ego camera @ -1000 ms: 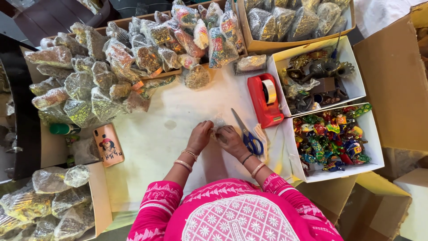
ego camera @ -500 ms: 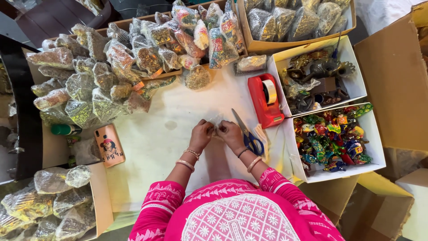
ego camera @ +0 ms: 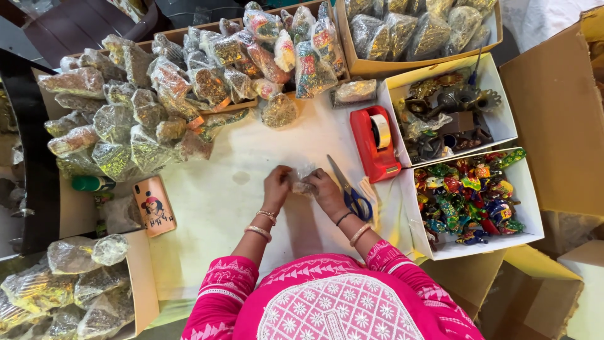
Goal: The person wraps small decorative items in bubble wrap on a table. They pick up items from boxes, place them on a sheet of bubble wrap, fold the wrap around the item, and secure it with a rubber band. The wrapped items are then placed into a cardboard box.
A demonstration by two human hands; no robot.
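Note:
A small clear plastic packet is pinched between both hands over the white table top. My left hand grips its left side. My right hand grips its right side; what the packet holds is too small to make out. Blue-handled scissors lie just to the right of my right hand. A red tape dispenser stands beyond them.
Many filled clear packets are heaped at the far left and in cardboard boxes at the back. A white box of colourful figurines and another of dark metal pieces sit right. A phone lies left.
Both hands have shifted slightly away from me and now hold the packet a little higher on the table. Nothing else has moved.

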